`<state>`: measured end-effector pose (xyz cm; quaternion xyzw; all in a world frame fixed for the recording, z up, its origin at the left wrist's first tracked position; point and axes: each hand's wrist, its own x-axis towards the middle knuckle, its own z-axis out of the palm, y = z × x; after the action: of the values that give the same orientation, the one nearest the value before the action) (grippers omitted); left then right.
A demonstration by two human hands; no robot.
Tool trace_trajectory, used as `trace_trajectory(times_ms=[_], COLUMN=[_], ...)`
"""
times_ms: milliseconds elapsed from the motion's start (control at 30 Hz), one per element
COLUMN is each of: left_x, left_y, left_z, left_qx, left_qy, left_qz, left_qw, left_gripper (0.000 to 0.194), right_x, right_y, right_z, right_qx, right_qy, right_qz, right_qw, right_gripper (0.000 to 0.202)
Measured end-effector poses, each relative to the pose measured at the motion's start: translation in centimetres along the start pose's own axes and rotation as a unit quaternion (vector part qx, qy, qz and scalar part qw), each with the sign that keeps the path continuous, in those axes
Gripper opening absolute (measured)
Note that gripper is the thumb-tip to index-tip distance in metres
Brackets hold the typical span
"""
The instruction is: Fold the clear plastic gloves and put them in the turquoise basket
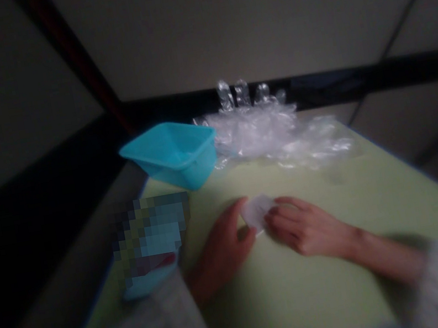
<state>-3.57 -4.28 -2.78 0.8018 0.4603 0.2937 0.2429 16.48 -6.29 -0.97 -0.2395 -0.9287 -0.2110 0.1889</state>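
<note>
A small whitish, roughly round piece [257,212] lies between my two hands over the yellow-green table [310,305]; blur hides what it is made of. My left hand [231,235] grips its left edge, thumb and fingers curved around it. On its right side, the bent fingers of my right hand [296,225] press on it. Beyond my hands spreads a pile of clear crinkled plastic [255,130], with glove-like finger shapes standing up at its back.
A turquoise plastic basin [199,170] stands at the back left of the table, beside the plastic pile. Nearer, at the left edge, lies a light blue flat object [158,230], partly pixelated. Panelled walls rise behind and to the left.
</note>
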Motion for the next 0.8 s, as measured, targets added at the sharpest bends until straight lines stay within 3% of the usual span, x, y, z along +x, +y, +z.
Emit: trace_trajectory(times_ms=[267, 433, 567, 800], left_x=[-0.05, -0.17, -0.2, -0.29], left_y=[0.15, -0.41, -0.28, 0.11], left_z=[0.02, 0.29, 0.02, -0.42], left_qx=[0.011, 0.027, 0.069, 0.131], left_qy=[-0.011, 0.001, -0.016, -0.034], left_qz=[-0.005, 0.061, 0.124, 0.156], left_qw=[1.0, 0.998, 0.99, 0.978], left_gripper=[0.054, 0.057, 0.048, 0.033], right_x=[-0.27, -0.3, -0.37, -0.61], right_y=[0.32, 0.51, 0.7, 0.67], right_z=[0.72, 0.6, 0.47, 0.94], right_qx=[-0.01, -0.006, 0.003, 0.031], right_qy=[-0.022, -0.037, -0.042, -0.026], right_qz=[-0.004, -0.003, -0.003, 0.035], right_qw=[1.0, 0.999, 0.999, 0.999], right_gripper=[0.025, 0.021, 0.018, 0.022])
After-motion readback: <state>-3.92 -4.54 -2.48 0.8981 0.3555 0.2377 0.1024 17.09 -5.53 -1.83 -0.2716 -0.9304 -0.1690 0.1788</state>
